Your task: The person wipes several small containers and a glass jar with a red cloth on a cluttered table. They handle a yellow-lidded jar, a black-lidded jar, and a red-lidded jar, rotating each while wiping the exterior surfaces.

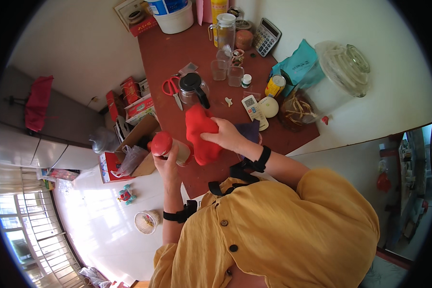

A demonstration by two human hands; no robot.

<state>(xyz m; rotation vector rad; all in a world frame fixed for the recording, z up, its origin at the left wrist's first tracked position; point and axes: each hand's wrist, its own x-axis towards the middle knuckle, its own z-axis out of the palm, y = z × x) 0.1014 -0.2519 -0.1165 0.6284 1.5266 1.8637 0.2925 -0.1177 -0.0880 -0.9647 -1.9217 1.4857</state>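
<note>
My left hand (167, 165) is closed around a cylindrical container (180, 152) with a red lid, tilted over the near left edge of the dark red table (208, 180). In my right hand (227, 136) is a bunched red cloth (202, 135), just right of the container. Beyond the cloth stands a glass teapot (192, 86) with a black lid and handle. Red-handled scissors (173, 90) lie left of the teapot. Under my right wrist, a dark purple cloth (249, 132) lies partly hidden. An air-conditioner remote control (255, 112) rests near a round white device (268, 107).
Clear cups (219, 70), a glass pitcher (226, 30), a yellow can (275, 85) and a calculator (267, 37) stand farther back. A large glass jar (302, 108) is at the right. Boxes (140, 109) crowd the left side; a wicker basket (147, 222) sits on the floor.
</note>
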